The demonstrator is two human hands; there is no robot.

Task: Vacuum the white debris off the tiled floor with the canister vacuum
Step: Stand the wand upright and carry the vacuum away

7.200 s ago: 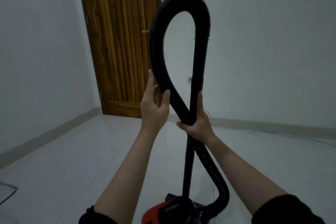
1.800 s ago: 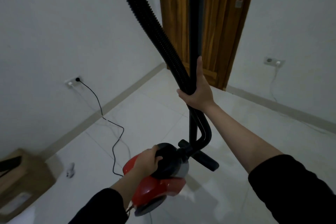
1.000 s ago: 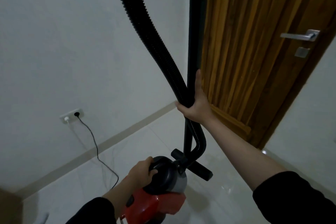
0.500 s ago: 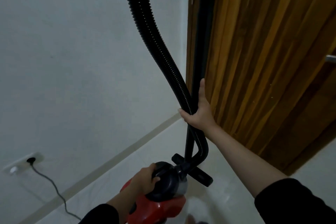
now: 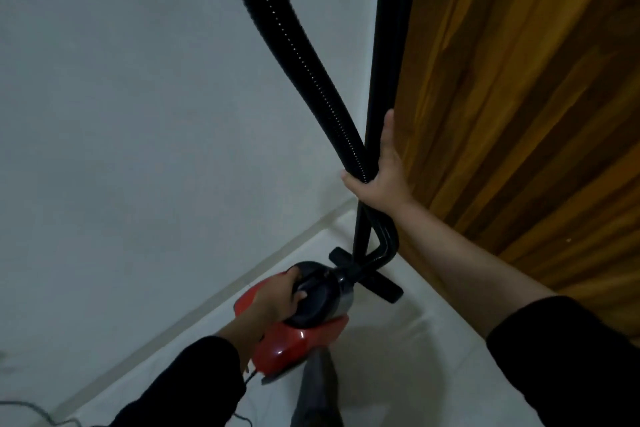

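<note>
Head view: the canister vacuum (image 5: 298, 329) is gripped at its black top by the left hand (image 5: 277, 298), lower centre; hose (image 5: 294, 55) and upright wand (image 5: 384, 80) are clasped together by the right hand (image 5: 381, 173) above, long axis vertical; no debris is seen.

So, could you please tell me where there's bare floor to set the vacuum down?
Bare tiled floor lies right of the red canister, bordered by the wooden door. It is crowded nearer the wall, where the floor nozzle and a cord lie, and directly below the canister, where a leg shows.
</note>
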